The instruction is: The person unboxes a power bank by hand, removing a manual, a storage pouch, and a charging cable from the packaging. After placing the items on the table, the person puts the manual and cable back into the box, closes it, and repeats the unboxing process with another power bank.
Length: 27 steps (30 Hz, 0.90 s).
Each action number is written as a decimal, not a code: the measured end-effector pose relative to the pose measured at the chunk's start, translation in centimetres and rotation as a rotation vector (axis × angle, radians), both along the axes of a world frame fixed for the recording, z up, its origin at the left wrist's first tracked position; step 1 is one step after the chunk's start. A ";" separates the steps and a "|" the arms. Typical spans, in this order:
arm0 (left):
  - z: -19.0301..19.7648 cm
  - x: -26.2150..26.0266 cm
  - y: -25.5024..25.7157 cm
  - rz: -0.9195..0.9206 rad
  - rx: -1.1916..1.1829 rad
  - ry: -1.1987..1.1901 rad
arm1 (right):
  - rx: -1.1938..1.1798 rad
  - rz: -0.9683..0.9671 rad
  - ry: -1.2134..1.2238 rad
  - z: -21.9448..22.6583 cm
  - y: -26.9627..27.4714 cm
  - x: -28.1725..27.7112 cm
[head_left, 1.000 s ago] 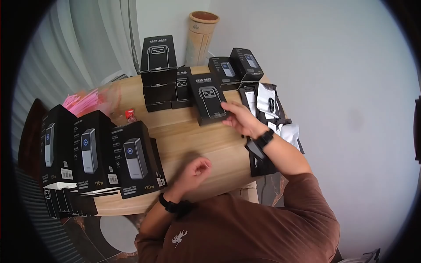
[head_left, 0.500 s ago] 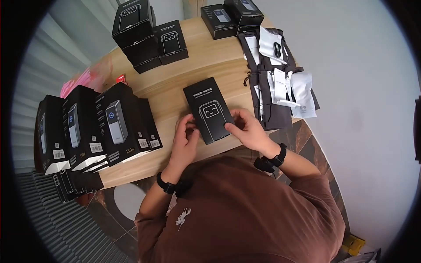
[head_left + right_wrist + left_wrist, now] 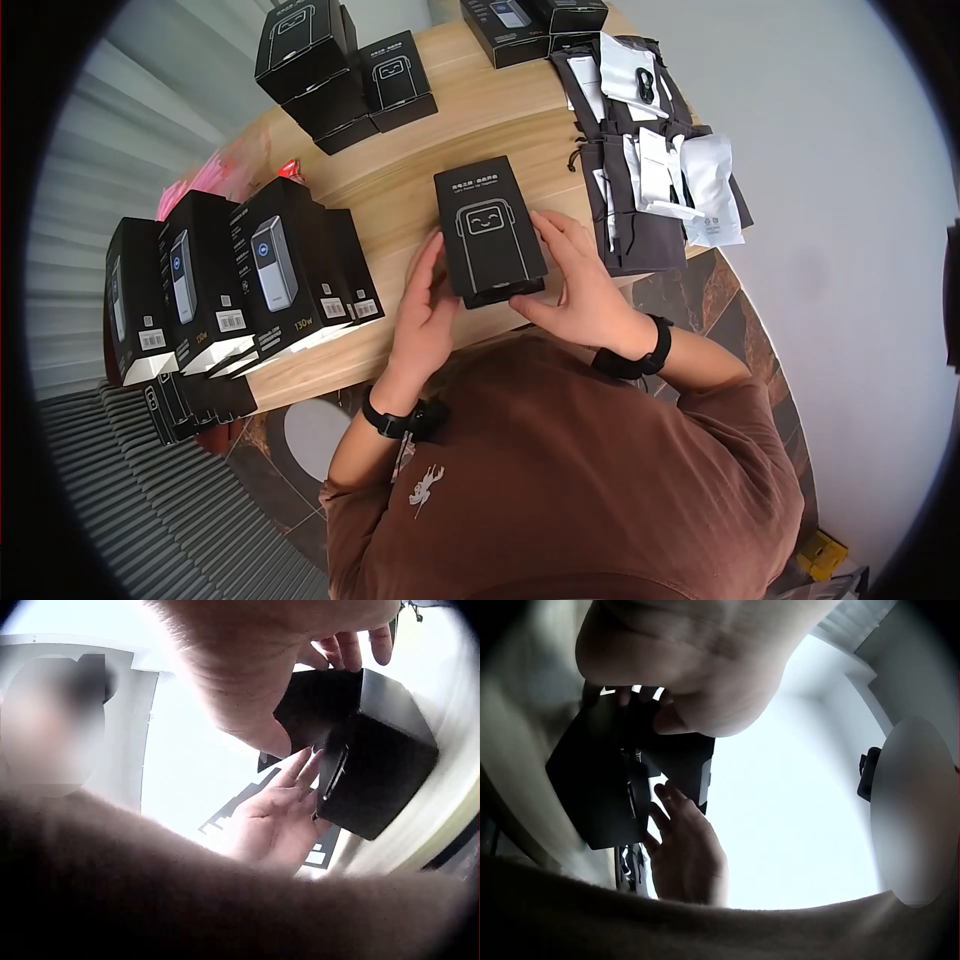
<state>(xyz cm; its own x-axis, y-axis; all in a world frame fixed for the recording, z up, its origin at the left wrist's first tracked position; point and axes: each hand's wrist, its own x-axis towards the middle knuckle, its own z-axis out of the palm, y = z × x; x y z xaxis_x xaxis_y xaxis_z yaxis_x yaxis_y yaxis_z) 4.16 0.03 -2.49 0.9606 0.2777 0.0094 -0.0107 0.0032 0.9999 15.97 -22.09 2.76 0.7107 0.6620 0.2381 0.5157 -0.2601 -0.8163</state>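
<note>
A black power bank box (image 3: 488, 240) with a smiling-device line drawing on top lies between both hands near the table's front edge. My left hand (image 3: 424, 322) holds its left side, fingers along the wall and thumb near the front corner. On the opposite side my right hand (image 3: 590, 290) grips the box, with fingers on the right wall and thumb at the near end. A flap at that near end stands slightly raised. In the left wrist view, the box (image 3: 600, 776) shows as a dark shape with a flap jutting out; its contents are hidden.
Several upright power bank boxes (image 3: 275, 265) stand at the left. Stacked boxes (image 3: 300, 50) are at the back left, and more boxes (image 3: 510, 35) at the back. Dark drawstring pouches (image 3: 640, 240) with white packets (image 3: 710, 185) lie along the right edge. A pink bundle (image 3: 215, 175) is behind the left boxes.
The box has come from the back of the table to the near middle, carried by the right hand. The left hand has joined it, and the near-end flap has lifted.
</note>
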 end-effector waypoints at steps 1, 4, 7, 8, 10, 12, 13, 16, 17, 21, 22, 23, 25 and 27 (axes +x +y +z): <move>-0.2 0.3 0.4 -0.003 -0.023 -0.059 | 0.034 0.014 0.038 0.3 0.1 0.5; 0.9 1.6 0.3 -0.013 -0.139 -0.097 | 0.050 -0.006 -0.129 0.4 0.9 3.1; 0.7 3.1 0.2 0.014 -0.012 -0.131 | 0.109 -0.055 -0.374 0.2 3.8 7.9; 0.4 3.4 0.2 0.031 0.074 -0.154 | 0.086 -0.058 -0.348 -0.6 4.8 9.5; 0.8 4.0 -0.6 0.068 0.082 -0.039 | 0.090 -0.085 -0.140 -0.5 6.7 11.8; 1.1 4.5 -1.1 0.117 0.272 0.028 | 0.144 -0.123 0.230 0.2 8.5 13.2; 1.3 4.6 -1.1 0.144 0.460 0.039 | 0.221 -0.112 0.337 -0.7 9.3 14.1; 0.3 5.1 -1.5 0.199 0.775 0.017 | 0.314 -0.089 0.550 -5.1 10.9 16.1; -0.2 5.0 -1.6 0.212 0.838 0.004 | 0.254 -0.090 0.553 -6.0 11.0 16.3; 0.3 4.5 -1.2 0.201 0.461 0.088 | 0.183 -0.086 0.706 -7.1 10.6 16.2; -0.1 4.0 -0.2 0.190 0.248 0.104 | 0.130 -0.162 0.528 -6.7 10.1 15.8; -0.5 3.4 0.6 0.177 0.034 0.125 | 0.076 -0.237 0.354 -6.4 9.3 15.2; -1.1 2.7 1.4 0.220 0.078 0.096 | 0.077 -0.283 -0.069 -4.7 7.9 13.8; -1.2 2.3 1.3 0.275 0.135 0.086 | 0.187 -0.220 -0.559 -2.6 6.7 12.0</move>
<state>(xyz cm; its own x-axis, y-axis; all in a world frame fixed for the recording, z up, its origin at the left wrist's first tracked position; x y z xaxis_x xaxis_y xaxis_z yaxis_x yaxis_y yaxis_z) 6.42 1.31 -3.73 0.8483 0.5293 -0.0143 0.0923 -0.1211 0.9883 27.93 -15.38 0.14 0.5600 0.4260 0.7105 0.8285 -0.2875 -0.4806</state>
